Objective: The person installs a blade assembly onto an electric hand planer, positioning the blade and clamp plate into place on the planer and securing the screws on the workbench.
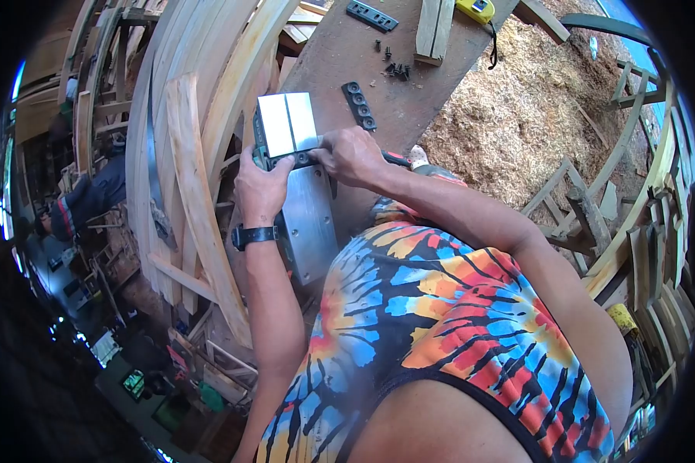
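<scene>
Firmly held: an upturned planer (309, 224).
By the tabletop's (428, 85) left edge, fingers of the left hand (261, 184) grip its side, those of the right hand (353, 157) close on its middle; black strip (358, 106) nearby.

Left fingers (284, 165) partly hide the planer (309, 225); the top edge crops the tape measure (476, 9).

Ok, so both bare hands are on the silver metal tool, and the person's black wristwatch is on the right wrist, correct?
Not quite: the head view shows the black wristwatch on the left wrist, not the right. The left hand and right hand are both on the silver metal tool, as you say.
</scene>
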### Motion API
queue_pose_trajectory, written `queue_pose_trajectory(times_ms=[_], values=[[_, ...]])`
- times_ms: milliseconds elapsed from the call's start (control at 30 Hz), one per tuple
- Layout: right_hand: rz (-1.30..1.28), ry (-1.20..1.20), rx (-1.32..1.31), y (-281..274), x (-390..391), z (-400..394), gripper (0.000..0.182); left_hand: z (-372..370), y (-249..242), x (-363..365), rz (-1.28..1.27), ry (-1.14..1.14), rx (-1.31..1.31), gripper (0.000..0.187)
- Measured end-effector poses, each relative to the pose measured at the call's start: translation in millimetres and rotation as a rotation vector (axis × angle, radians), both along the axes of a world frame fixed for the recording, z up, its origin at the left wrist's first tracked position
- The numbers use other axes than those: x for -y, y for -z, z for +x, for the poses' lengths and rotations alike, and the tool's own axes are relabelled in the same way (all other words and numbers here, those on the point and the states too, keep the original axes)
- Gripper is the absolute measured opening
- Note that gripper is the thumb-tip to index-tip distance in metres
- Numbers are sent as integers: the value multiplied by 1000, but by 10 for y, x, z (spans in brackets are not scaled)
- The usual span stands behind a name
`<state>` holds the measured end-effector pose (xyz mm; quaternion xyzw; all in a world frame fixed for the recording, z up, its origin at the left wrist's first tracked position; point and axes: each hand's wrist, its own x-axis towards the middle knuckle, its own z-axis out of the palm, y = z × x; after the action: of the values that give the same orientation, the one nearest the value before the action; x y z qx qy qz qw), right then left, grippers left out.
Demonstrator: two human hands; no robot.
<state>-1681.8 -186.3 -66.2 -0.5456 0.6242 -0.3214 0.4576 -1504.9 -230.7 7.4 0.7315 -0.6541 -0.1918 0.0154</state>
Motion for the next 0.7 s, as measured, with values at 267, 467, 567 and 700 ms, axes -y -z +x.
queue_pose_trajectory(times_ms=[267, 467, 567, 700], values=[[-278, -24, -190, 169, -84, 61, 26, -22, -25, -23, -13, 5, -45, 76], [-270, -244, -361, 527, -104, 207, 23, -49, -123, -155, -17, -10, -177, 70], [-264, -233, -235, 381, -106, 147, 23, 50, 4, -172, -79, 14, -233, 76], [-249, -194, -248, 379, -114, 226, 30, 123, 87, -171, -125, -16, -138, 76]])
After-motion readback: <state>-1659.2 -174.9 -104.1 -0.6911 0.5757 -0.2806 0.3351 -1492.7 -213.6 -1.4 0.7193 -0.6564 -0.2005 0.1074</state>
